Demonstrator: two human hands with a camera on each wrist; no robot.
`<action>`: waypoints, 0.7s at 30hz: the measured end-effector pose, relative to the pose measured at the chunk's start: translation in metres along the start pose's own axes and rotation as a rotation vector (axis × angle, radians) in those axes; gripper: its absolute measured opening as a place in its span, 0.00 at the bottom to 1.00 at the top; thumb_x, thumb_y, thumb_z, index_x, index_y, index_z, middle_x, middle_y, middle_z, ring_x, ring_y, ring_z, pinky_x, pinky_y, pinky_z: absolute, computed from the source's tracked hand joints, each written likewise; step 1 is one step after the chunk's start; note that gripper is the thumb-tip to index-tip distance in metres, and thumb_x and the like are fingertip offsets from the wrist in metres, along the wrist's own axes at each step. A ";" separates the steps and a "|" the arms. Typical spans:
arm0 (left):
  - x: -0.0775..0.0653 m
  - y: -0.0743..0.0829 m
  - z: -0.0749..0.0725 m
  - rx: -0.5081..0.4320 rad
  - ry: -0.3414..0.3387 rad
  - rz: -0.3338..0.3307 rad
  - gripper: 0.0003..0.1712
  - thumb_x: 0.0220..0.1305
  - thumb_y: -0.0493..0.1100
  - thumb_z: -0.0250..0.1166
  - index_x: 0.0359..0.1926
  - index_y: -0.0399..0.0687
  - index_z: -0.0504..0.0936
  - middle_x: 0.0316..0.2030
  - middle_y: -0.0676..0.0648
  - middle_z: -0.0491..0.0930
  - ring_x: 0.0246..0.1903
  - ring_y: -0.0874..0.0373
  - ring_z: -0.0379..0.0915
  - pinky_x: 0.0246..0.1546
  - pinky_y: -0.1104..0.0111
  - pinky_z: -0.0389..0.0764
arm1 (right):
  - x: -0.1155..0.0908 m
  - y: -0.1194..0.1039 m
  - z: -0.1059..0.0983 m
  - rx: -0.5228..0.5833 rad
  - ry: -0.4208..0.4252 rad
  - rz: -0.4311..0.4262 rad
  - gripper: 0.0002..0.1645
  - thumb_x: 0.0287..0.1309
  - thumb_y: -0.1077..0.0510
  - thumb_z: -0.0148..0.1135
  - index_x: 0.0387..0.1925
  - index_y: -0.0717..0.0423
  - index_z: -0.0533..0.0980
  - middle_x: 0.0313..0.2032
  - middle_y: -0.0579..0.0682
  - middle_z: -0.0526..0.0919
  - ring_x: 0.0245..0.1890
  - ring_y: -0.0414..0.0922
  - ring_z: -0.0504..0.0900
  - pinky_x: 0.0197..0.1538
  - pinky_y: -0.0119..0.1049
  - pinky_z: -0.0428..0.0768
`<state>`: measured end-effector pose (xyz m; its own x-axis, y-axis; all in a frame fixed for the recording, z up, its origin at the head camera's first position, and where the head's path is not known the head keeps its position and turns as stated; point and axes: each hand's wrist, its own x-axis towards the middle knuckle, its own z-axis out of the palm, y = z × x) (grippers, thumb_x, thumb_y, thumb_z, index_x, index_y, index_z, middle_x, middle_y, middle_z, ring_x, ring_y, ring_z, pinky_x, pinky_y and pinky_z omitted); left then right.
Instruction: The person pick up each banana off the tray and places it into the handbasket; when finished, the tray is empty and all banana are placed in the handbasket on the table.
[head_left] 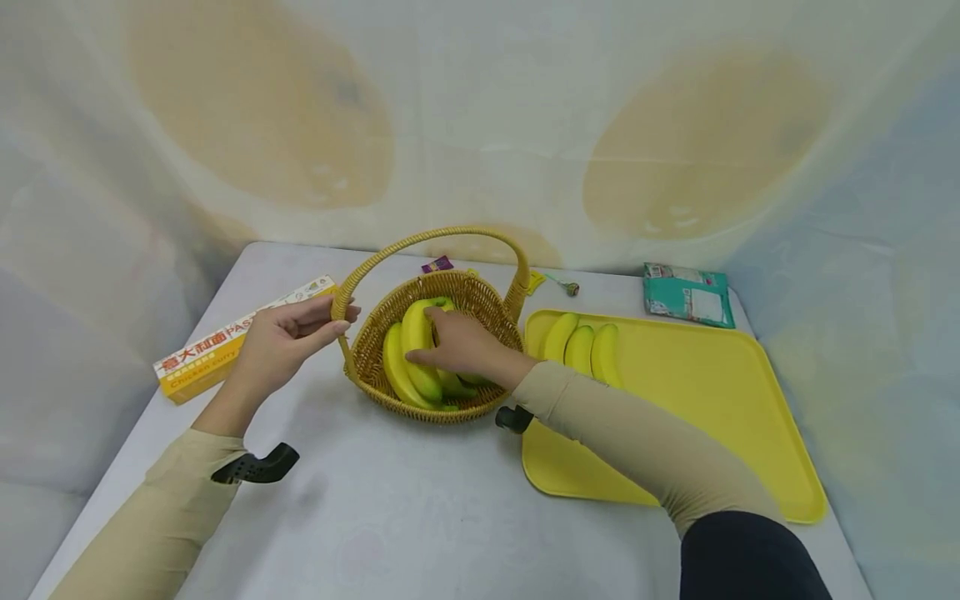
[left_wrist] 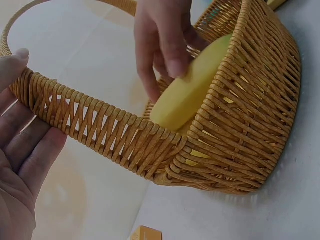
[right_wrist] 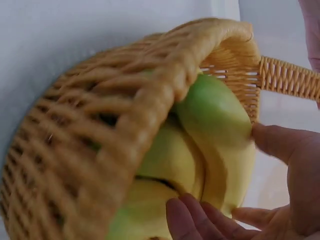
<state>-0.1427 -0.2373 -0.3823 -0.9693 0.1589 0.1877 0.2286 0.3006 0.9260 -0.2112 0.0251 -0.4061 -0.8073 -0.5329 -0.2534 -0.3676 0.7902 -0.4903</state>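
A woven wicker basket (head_left: 390, 403) stands mid-table with several yellow, green-tipped bananas in it. My left hand (head_left: 279, 343) holds the left side of its arched handle (left_wrist: 100, 115) between thumb and fingers. Reaching into the basket, my right hand (head_left: 471, 343) grips a banana (head_left: 417, 332), thumb on one side and fingers on the other. That banana (right_wrist: 220, 135) leans against other bananas in the right wrist view. Some fruit is hidden under the right hand and behind the basket wall.
To the right lies a yellow tray (head_left: 705, 408) with three bananas (head_left: 580, 346) at its upper left, under the right forearm. A pasta box (head_left: 213, 350) lies left of the basket. Behind are a teal packet (head_left: 688, 296), a purple packet (head_left: 437, 264) and a small round object (head_left: 572, 289).
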 end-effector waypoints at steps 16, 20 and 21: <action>0.000 0.000 0.000 0.000 -0.004 0.000 0.23 0.69 0.41 0.68 0.63 0.40 0.81 0.51 0.48 0.87 0.51 0.65 0.83 0.53 0.76 0.80 | 0.001 -0.019 -0.001 0.167 -0.126 -0.014 0.46 0.65 0.51 0.68 0.79 0.42 0.57 0.48 0.51 0.83 0.33 0.40 0.81 0.32 0.30 0.80; 0.000 -0.001 0.000 0.005 -0.002 0.007 0.23 0.69 0.41 0.68 0.62 0.39 0.81 0.51 0.48 0.87 0.50 0.65 0.83 0.52 0.76 0.80 | 0.002 -0.024 -0.003 0.179 -0.171 -0.046 0.45 0.66 0.52 0.68 0.79 0.42 0.59 0.48 0.53 0.83 0.30 0.40 0.79 0.30 0.30 0.79; 0.000 -0.001 0.000 0.004 -0.002 0.007 0.23 0.69 0.41 0.68 0.62 0.39 0.81 0.51 0.48 0.87 0.50 0.65 0.83 0.52 0.76 0.80 | 0.003 -0.025 -0.003 0.173 -0.183 -0.052 0.45 0.65 0.52 0.68 0.79 0.42 0.58 0.47 0.52 0.83 0.28 0.40 0.78 0.29 0.30 0.77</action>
<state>-0.1433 -0.2380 -0.3830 -0.9674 0.1629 0.1937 0.2359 0.3032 0.9233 -0.2058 0.0043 -0.3918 -0.6871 -0.6294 -0.3630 -0.3089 0.7053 -0.6381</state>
